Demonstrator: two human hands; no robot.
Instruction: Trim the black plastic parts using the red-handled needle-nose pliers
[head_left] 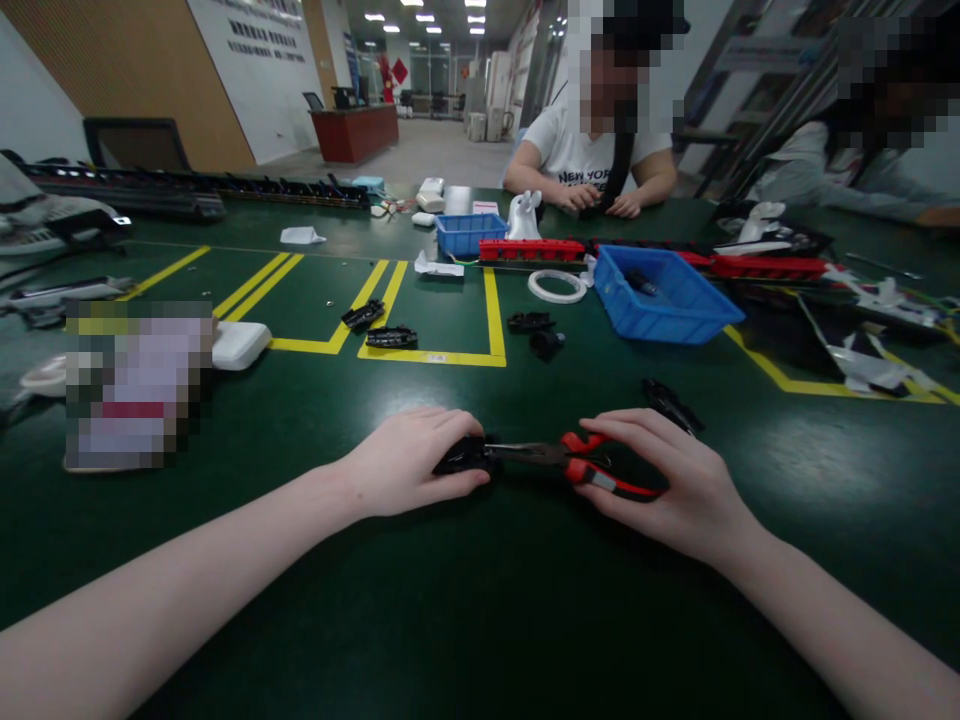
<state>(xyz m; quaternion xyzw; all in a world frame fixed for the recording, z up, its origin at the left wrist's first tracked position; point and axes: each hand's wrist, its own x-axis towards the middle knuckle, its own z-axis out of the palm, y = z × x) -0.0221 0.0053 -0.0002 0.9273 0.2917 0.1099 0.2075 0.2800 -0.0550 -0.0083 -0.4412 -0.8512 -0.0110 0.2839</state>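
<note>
Over a green, yellow-lined table (525, 600), a red desk (356, 137) beyond, hands (412, 455) grip a black part (459, 457) and pliers (577, 469).

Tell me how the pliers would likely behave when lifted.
The pliers should be stiff and perhaps heavy for their size, since the long nose looks metal. The red handles, held by the right hand, look coated, so probably not very slippery. Those handles stand spread, so lifting by one alone might let the other swing.

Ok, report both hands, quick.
Left hand: closed, holding a black part.
Right hand: closed around the handles of the red-handled pliers.
</note>
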